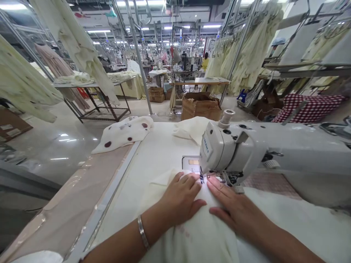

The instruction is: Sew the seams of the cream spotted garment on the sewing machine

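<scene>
A white sewing machine (225, 149) stands over the table, its needle and presser foot (202, 178) lit from above. Pale cream fabric (203, 233) lies under the foot and drapes toward me. My left hand (182, 197) rests flat on the fabric, left of the foot, fingers stretched forward. To the right of the foot, my right hand (229, 202) also lies flat on the cloth, its fingertips close to the needle area. Both thumbs point inward, with a gap between them. The fabric edge beneath the fingers is hard to make out.
Spotted white fabric (123, 133) lies at the table's far left corner. More cream cloth (192, 129) sits behind the machine head. Beyond the table are a cardboard box (201, 106), a metal pole (141, 62) and hanging garments (249, 51). Red checked cloth (307, 107) is at the right.
</scene>
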Motion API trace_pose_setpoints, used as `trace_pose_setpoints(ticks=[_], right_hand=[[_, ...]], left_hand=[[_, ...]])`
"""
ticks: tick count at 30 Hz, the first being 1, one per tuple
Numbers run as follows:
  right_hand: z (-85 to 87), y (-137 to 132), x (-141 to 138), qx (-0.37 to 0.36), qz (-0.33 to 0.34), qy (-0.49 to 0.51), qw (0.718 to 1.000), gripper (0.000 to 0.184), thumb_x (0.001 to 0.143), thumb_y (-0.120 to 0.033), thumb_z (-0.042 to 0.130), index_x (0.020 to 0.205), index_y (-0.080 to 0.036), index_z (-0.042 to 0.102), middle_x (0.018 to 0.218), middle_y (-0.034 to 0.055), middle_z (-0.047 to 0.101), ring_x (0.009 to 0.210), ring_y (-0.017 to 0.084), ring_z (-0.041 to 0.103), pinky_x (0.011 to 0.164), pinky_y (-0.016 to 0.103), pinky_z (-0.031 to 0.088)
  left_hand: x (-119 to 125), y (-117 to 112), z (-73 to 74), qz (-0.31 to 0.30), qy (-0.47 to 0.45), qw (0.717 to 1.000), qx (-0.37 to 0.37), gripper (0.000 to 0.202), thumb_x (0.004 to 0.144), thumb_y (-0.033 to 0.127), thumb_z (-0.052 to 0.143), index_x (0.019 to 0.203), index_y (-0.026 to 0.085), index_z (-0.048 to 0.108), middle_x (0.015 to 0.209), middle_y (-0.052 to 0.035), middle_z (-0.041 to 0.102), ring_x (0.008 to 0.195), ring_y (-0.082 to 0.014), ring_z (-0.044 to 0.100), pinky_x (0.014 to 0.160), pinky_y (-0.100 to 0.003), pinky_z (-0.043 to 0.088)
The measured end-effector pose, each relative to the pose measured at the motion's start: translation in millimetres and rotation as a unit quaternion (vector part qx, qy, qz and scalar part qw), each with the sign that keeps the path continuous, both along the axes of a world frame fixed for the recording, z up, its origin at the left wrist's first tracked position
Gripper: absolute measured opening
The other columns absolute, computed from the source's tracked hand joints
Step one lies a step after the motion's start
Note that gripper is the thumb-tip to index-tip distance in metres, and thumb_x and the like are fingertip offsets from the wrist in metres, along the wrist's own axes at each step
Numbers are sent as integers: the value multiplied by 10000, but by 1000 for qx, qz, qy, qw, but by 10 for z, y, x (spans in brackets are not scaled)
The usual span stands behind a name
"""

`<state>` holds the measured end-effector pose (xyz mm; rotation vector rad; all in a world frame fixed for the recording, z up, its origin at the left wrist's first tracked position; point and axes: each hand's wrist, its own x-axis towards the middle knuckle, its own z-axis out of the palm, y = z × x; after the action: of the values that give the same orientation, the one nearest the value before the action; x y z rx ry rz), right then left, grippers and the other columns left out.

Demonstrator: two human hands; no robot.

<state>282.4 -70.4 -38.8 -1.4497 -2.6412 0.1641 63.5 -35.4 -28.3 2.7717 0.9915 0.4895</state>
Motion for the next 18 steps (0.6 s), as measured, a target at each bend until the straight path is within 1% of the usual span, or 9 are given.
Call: trace_pose_setpoints(ticks=[2, 4, 8, 12, 14, 16, 18], right_hand=[[-4, 33, 4, 21, -8, 13, 1000, 546, 921, -471, 385, 1340, -124, 424, 1263, 167, 529, 1161, 312, 502, 921, 522, 456], [-13, 64, 9, 41, -8, 23, 999, 513, 914, -466, 407, 1328, -166, 445, 1241, 134, 558, 1138, 300, 527, 926, 520, 454], [-74, 111, 41, 61, 2, 19, 998, 521, 911, -477, 412, 1326, -163, 445, 1246, 119, 558, 1127, 300, 537, 920, 513, 464], [-193, 155, 89, 73, -33, 27, 996, 483, 887, -528, 428, 1251, -231, 537, 1183, 87, 609, 1071, 302, 578, 873, 497, 500], [-264, 179, 118, 85, -49, 28, 995, 468, 881, -536, 432, 1212, -238, 575, 1151, 92, 627, 1029, 306, 603, 853, 499, 509], [-342, 202, 155, 96, -53, 33, 993, 460, 876, -527, 446, 1208, -238, 581, 1155, 89, 625, 1029, 307, 602, 874, 499, 496], [-426, 224, 198, 98, -53, 44, 993, 456, 863, -524, 475, 1224, -260, 566, 1198, 65, 601, 1077, 300, 574, 915, 482, 474]], left_hand=[[0, 33, -19, 12, -3, 1000, 2, 331, 911, 405, 461, 1139, 166, 469, 1272, -99, 488, 1208, -237, 406, 1032, -426, 291], [-4, 58, -39, 20, -6, 1000, 3, 337, 910, 408, 467, 1146, 168, 468, 1279, -105, 491, 1226, -236, 399, 1037, -429, 296], [-10, 87, -57, 26, -11, 1000, -5, 389, 902, 440, 472, 1170, 160, 453, 1313, -126, 472, 1267, -249, 371, 1059, -459, 279], [4, 139, -46, 38, -14, 999, -32, 436, 884, 442, 505, 1192, 141, 432, 1346, -144, 445, 1296, -257, 342, 1073, -466, 266], [15, 171, -47, 45, -16, 998, -40, 463, 878, 435, 521, 1212, 131, 418, 1361, -150, 429, 1310, -256, 322, 1075, -465, 264], [20, 193, -57, 47, -25, 998, -35, 503, 874, 454, 522, 1238, 127, 402, 1371, -152, 418, 1320, -251, 304, 1077, -465, 258], [17, 202, -72, 48, -31, 998, -24, 529, 872, 484, 514, 1242, 122, 402, 1378, -150, 411, 1322, -245, 301, 1080, -456, 253]])
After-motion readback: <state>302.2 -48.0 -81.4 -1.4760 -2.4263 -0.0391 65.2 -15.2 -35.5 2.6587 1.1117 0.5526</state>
